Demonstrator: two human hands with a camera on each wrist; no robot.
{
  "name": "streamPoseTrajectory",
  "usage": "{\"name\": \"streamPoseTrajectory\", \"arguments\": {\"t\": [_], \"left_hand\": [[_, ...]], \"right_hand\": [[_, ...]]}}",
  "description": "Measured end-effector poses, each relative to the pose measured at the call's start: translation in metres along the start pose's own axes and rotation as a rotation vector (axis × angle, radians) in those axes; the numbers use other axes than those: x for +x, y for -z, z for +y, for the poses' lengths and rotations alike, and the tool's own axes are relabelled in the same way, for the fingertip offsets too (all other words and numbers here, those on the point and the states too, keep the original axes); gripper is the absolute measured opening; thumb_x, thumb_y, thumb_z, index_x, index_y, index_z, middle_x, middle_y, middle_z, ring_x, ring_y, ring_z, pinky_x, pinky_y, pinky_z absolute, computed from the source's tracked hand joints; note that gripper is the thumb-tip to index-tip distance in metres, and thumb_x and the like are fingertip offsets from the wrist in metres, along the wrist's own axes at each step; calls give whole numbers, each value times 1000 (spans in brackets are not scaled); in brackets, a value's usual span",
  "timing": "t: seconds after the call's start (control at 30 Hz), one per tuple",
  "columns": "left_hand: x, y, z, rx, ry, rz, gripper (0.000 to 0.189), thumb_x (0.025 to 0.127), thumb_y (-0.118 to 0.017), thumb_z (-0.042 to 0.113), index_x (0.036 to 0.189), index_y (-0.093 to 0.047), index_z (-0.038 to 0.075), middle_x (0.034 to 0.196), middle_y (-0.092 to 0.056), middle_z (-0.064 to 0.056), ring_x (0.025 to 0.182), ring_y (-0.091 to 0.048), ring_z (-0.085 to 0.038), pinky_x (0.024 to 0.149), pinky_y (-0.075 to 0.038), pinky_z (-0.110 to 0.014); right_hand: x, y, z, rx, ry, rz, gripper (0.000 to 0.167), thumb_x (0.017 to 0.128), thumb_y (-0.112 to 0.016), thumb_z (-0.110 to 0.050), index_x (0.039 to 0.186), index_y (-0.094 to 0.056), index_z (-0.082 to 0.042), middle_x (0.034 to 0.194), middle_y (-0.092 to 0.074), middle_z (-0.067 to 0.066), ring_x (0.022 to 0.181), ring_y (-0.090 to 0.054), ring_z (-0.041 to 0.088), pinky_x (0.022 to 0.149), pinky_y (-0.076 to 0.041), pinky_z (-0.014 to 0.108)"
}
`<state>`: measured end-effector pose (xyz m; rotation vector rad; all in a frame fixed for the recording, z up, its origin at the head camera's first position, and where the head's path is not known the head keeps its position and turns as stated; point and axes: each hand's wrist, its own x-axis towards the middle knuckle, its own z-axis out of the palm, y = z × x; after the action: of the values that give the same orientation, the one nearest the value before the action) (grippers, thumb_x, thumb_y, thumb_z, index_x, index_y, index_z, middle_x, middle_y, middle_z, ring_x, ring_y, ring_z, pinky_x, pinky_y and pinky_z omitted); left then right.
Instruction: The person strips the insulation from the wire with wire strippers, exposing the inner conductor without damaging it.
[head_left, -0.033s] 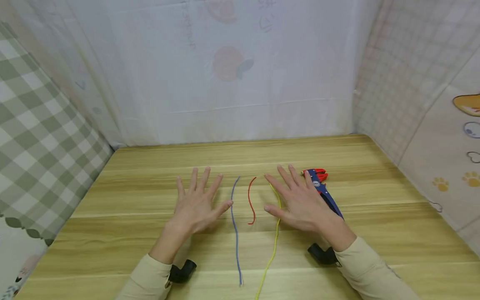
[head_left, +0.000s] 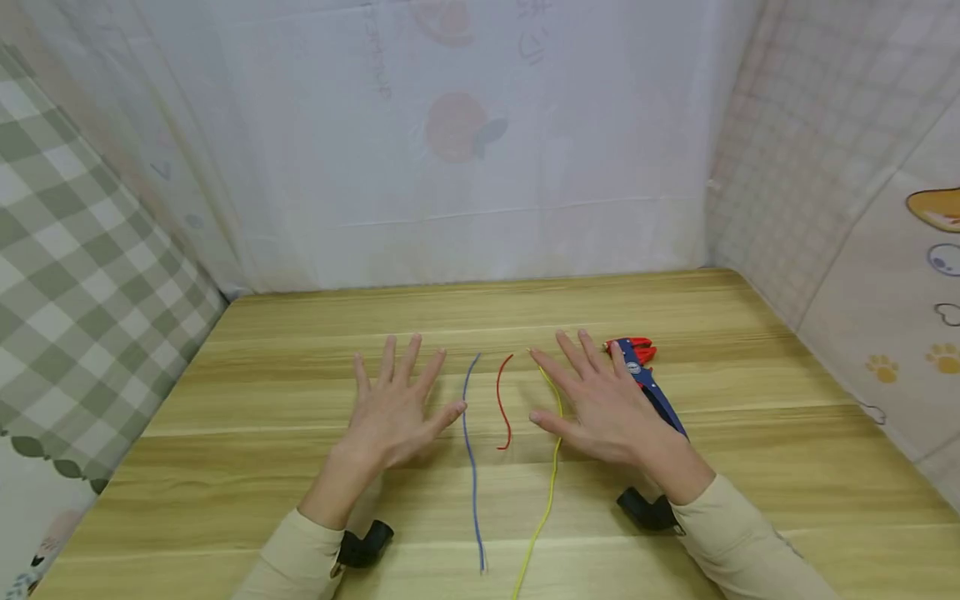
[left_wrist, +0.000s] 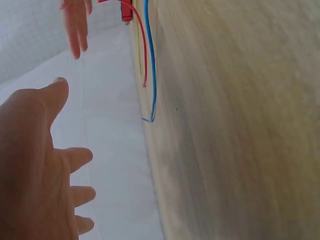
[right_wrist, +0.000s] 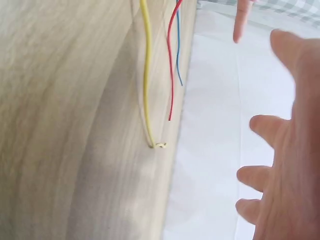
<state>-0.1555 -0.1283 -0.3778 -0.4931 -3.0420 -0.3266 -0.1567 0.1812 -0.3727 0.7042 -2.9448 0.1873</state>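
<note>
My left hand [head_left: 390,417] is spread flat over the wooden tabletop, fingers apart and holding nothing. Its thumb tip overlaps a blue wire [head_left: 474,483] in the head view. A short curved red wire [head_left: 498,400] lies between the two hands. Above a long yellow wire [head_left: 553,475], my right hand [head_left: 603,408] is likewise spread, with nothing in it. The wrist views show both hands raised off the wood. Bare strands curl at the far end of the yellow wire [right_wrist: 146,90]. Partly hidden by the right hand is a wire stripper [head_left: 648,379] with a blue body and red jaws.
The wooden table [head_left: 300,325] ends at a pale cloth backdrop [head_left: 315,167]. Green checked cloth [head_left: 67,183] hangs at the left, and patterned cloth [head_left: 862,275] at the right. A black wrist mount [head_left: 366,543] sits under the left cuff, another [head_left: 645,508] under the right.
</note>
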Motion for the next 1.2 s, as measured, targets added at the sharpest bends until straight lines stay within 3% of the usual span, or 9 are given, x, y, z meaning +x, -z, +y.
{"name": "streamPoseTrajectory", "arguments": {"t": [0.17, 0.27, 0.4, 0.5, 0.6, 0.7, 0.77, 0.97, 1.2], "left_hand": [[1, 1, 0, -31, -19, -2, 85, 101, -43, 73, 168, -30, 23, 178, -13, -13, 164, 0, -44, 121, 6, -79], [1, 6, 9, -60, -62, 26, 81, 102, -46, 70, 165, -39, 19, 174, -28, -14, 163, -14, -45, 123, -1, -79], [10, 23, 42, -77, -174, 62, 61, 102, -60, 57, 143, -65, 13, 143, -64, -13, 139, -53, -40, 122, -31, -67], [33, 36, 77, -53, -249, -10, 39, 99, -70, 50, 112, -79, 14, 108, -76, -4, 102, -70, -25, 92, -57, -46], [65, 36, 111, -2, -270, -192, 34, 97, -73, 49, 85, -76, 17, 81, -70, 5, 73, -63, -13, 62, -52, -33], [85, 20, 133, 66, -231, -372, 40, 96, -75, 47, 71, -64, 17, 70, -57, 6, 64, -53, -11, 58, -47, -30], [91, 7, 137, 91, -211, -431, 44, 95, -77, 43, 65, -58, 17, 64, -54, 7, 58, -52, -11, 56, -47, -28], [92, -12, 141, 32, -168, -438, 50, 92, -70, 11, 50, -43, 16, 43, -47, 5, 37, -48, -10, 40, -37, -24], [94, -17, 158, 50, -131, -386, 46, 90, -67, 10, 53, -42, 18, 53, -44, 6, 53, -49, -11, 44, -38, -26]], "right_hand": [[-2, 16, 3, 13, -56, -5, 80, 102, -52, -66, 167, -32, -25, 174, -22, 21, 161, -16, 50, 123, -12, 78], [-8, 34, 11, 25, -159, -8, 83, 102, -58, -58, 166, -32, -13, 169, -28, 29, 154, -28, 56, 118, -25, 78], [-17, 44, 27, 33, -333, -71, 89, 99, -62, -60, 155, -38, 4, 153, -43, 39, 134, -47, 61, 96, -47, 75], [-20, 39, 37, 35, -415, -168, 95, 93, -67, -65, 143, -46, 13, 136, -54, 40, 114, -57, 58, 81, -54, 68], [-21, 28, 43, 35, -446, -237, 96, 89, -71, -64, 134, -49, 17, 123, -58, 37, 100, -60, 50, 74, -56, 62], [-21, 21, 47, 43, -469, -254, 92, 89, -74, -59, 132, -49, 19, 116, -59, 33, 92, -63, 46, 71, -57, 58], [-17, 17, 46, 66, -476, -261, 86, 89, -75, -54, 130, -50, 18, 112, -60, 31, 87, -64, 43, 70, -57, 56], [-5, 22, 50, 149, -447, -264, 53, 87, -79, -38, 104, -56, 7, 92, -62, 19, 77, -61, 32, 65, -53, 44], [5, 40, 70, 256, -432, -296, 29, 97, -59, -30, 93, -57, -1, 73, -57, 8, 60, -55, 21, 56, -43, 33]]}}
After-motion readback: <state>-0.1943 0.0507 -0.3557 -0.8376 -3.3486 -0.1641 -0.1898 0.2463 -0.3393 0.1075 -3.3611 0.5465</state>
